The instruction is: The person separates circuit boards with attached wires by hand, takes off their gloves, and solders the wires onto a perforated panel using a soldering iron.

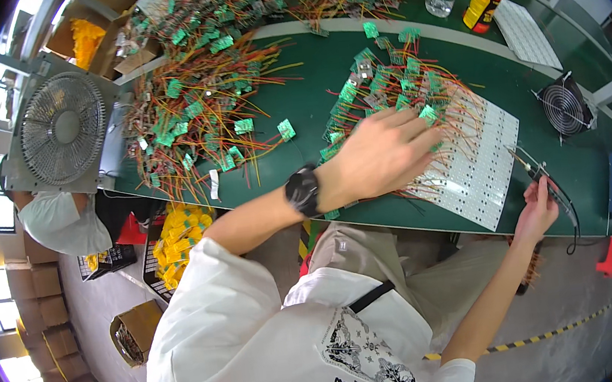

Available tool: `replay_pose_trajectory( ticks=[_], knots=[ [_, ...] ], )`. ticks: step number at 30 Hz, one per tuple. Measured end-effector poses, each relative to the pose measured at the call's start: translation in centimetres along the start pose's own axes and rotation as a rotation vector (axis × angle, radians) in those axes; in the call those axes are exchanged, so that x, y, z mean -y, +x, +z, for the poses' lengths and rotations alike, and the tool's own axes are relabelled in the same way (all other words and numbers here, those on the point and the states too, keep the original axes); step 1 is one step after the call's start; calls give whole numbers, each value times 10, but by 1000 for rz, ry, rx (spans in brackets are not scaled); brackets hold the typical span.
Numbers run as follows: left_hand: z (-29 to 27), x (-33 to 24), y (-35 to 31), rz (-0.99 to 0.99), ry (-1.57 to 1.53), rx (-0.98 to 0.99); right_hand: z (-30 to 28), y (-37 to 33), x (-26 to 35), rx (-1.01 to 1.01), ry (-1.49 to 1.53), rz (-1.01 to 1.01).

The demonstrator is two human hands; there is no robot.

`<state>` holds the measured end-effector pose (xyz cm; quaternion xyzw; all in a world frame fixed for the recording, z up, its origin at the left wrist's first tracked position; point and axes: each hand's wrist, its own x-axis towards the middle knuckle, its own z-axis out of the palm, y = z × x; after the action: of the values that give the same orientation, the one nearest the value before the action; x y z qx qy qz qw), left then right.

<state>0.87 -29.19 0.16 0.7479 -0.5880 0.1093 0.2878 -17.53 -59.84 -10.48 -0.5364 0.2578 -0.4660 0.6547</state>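
Reaching with my left hand, I spread the fingers flat over the small green circuit boards with red and yellow wires, atop the white LED panel at 2 o'clock. My right hand pinches the soldering iron at 3 o'clock; I judge it best to steady one board before bringing the tip in.
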Motion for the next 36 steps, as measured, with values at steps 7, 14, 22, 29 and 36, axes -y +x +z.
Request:
replay_pose_trajectory(
  ticks=[7,14,22,29,36],
  knots=[
    [-92,73,-78,-134,409,286,4,-2,3,105,-59,28],
    [-108,105,-88,-235,242,656,3,-2,4,73,-35,30],
    [-122,122,-91,-508,53,336,4,-4,6,88,-53,32],
    [-113,119,-118,-744,-149,136,6,-5,6,87,-55,30],
    [-101,99,-115,-557,160,319,4,-4,9,80,-29,32]
  ],
)
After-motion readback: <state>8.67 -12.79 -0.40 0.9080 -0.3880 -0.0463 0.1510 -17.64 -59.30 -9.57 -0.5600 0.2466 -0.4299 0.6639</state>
